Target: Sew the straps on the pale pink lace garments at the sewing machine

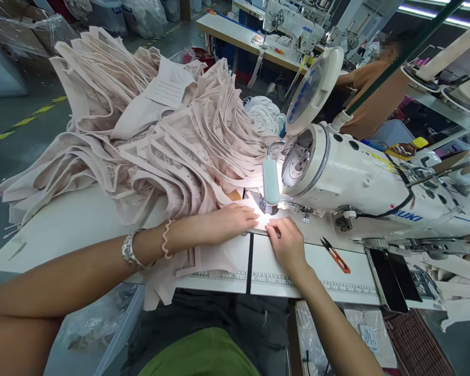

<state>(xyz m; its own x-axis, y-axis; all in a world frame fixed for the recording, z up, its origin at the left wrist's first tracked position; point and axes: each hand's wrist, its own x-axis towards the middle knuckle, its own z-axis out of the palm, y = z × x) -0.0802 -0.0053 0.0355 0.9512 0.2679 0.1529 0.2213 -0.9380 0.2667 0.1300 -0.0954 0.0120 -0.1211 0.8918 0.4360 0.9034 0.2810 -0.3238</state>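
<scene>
Under the lamp of a white sewing machine (329,167), a piece of pale pink fabric (260,221) lies brightly lit at the needle area. My left hand (235,222) rests flat on it from the left, fingers stretched toward the needle. On the near right side, my right hand (288,240) pinches the fabric's edge between thumb and fingers. Glare washes out the exact grip. A large heap of pale pink garment pieces (188,136) with lacy parts covers the table left of and behind the machine, and some cloth hangs over the front edge below my left forearm.
Orange-handled thread snips (337,257) lie right of my right hand. A dark phone-like slab (387,279) sits farther right. Ruler markings run along the white tabletop (274,261). Below stands a clear plastic bin (97,324). Behind the machine is another person (376,99).
</scene>
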